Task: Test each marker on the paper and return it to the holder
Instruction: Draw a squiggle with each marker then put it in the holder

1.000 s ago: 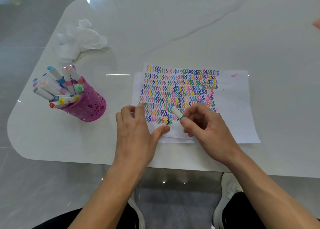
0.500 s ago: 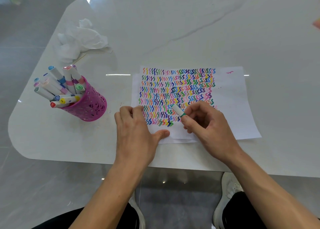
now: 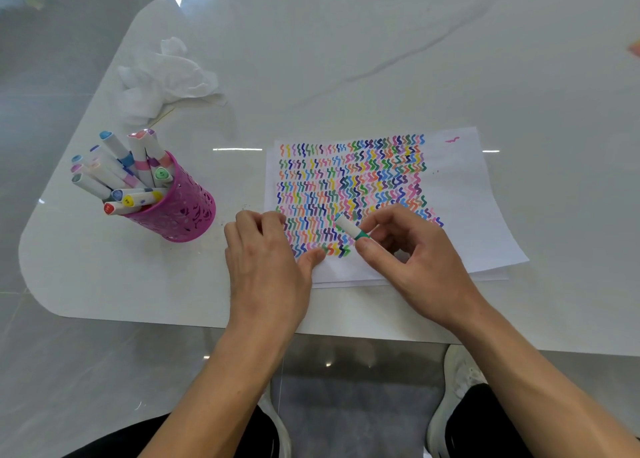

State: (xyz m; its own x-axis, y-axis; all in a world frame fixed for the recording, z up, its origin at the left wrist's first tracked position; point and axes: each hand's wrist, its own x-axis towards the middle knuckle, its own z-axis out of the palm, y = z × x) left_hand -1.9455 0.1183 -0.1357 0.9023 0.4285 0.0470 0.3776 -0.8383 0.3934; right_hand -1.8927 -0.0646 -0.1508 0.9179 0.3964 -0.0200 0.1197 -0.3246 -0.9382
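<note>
On white table (image 3: 346, 42), right hand (image 3: 414, 253) pinches marker (image 3: 348, 227); left hand (image 3: 266, 260) presses paper (image 3: 467, 215).

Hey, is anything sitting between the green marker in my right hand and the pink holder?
Yes. The left hand, resting flat on the paper's left edge, lies between the green marker in the right hand and the pink holder; nothing else does.
</note>
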